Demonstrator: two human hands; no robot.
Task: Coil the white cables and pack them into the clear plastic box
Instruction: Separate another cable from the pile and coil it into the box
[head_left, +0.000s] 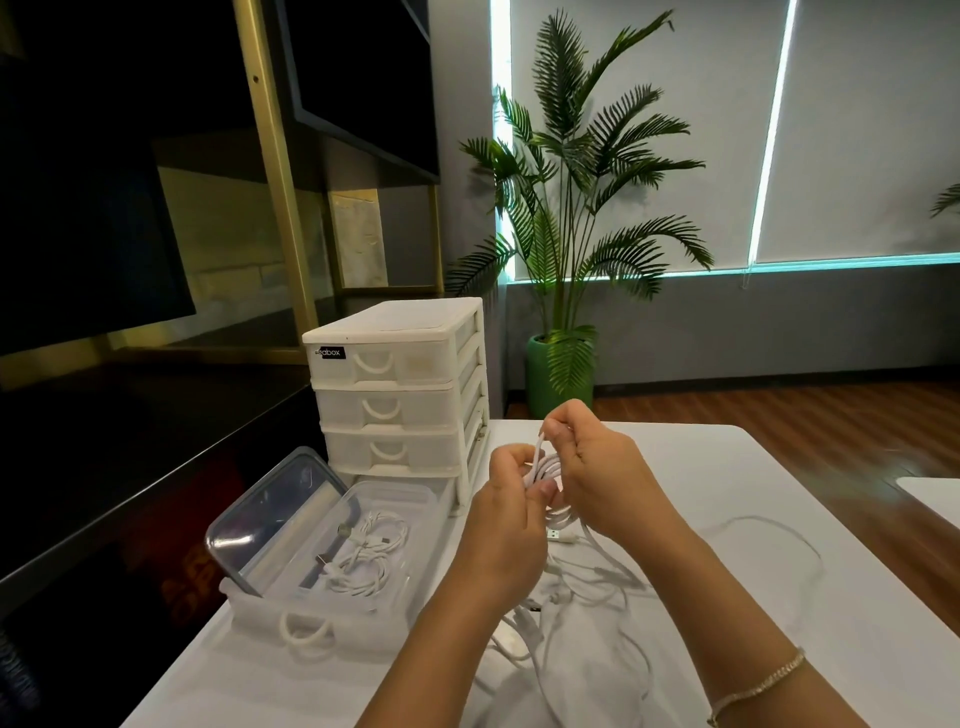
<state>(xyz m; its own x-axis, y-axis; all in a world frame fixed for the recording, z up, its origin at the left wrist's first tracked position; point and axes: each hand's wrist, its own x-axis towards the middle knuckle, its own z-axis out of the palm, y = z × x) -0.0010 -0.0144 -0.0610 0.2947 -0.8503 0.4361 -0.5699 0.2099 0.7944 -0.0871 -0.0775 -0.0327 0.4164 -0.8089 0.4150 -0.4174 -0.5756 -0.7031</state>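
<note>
My left hand (511, 525) pinches a small coil of white cable (545, 470) above the table. My right hand (597, 467) grips the same cable, holding a loop of it up beside the coil. The cable's loose end with a USB plug (558, 535) hangs below my hands. More white cables (597, 597) lie tangled on the table under my wrists. The clear plastic box (415, 499) sits to the left inside a pulled-out drawer (260, 616). Two coiled white cables (369, 556) lie in the box. Its clear lid (275, 519) leans against the box's left side.
A white drawer unit (400, 384) stands behind the box at the table's far left. The white table (779, 519) stretches to the right, with a long cable loop (779, 525) on it. A potted palm (566, 260) stands beyond the table. Dark shelving fills the left.
</note>
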